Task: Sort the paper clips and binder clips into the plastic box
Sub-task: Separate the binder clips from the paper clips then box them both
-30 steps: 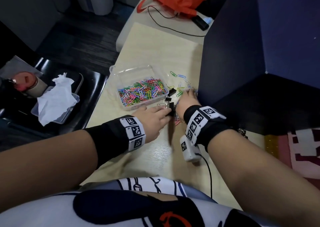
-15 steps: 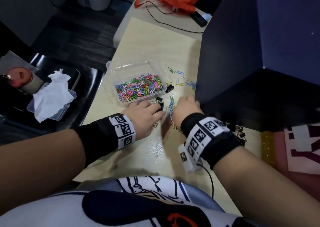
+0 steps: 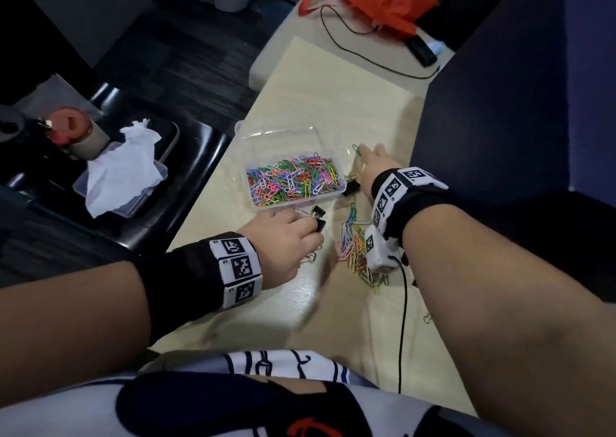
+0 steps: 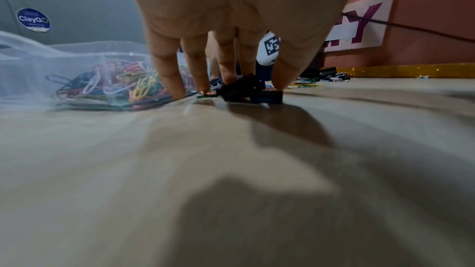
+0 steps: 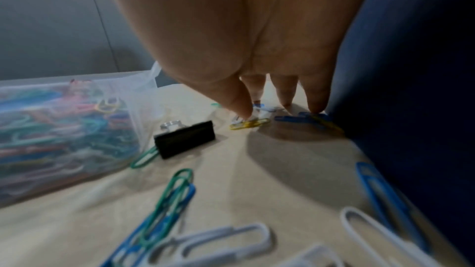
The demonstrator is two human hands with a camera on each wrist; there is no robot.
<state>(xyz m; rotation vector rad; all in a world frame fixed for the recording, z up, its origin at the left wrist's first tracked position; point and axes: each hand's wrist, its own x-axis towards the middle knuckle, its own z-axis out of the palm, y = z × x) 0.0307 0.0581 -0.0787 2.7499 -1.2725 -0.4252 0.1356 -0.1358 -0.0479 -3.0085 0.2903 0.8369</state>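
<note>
The clear plastic box (image 3: pixel 301 200) (image 4: pixel 38 62) (image 5: pixel 77 96) holds many coloured paper clips. My left hand (image 3: pixel 286 236) lies just in front of it, fingertips (image 4: pixel 228 76) and thumb down on two black binder clips (image 3: pixel 318 216) (image 4: pixel 241 88). My right hand (image 3: pixel 376 165) reaches past the box to the blue partition, with straight fingers (image 5: pixel 239 107) pressing on loose yellow and blue paper clips (image 5: pixel 250 124). Between my wrists lies a pile of coloured paper clips (image 3: pixel 355 246). Another black binder clip (image 3: pixel 351 185) (image 5: pixel 185 141) sits against the box's right side.
A dark blue partition (image 3: pixel 500 103) walls the desk on the right. A black chair (image 3: pixel 186 183) at the left carries a clear tray with tissue (image 3: pixel 120 173). A red bag (image 3: pixel 376 0) and a black cable (image 3: pixel 363 56) lie at the far end.
My right hand has moved forward from the pile to the loose clips by the partition. My left hand stays on the binder clips in front of the box.
</note>
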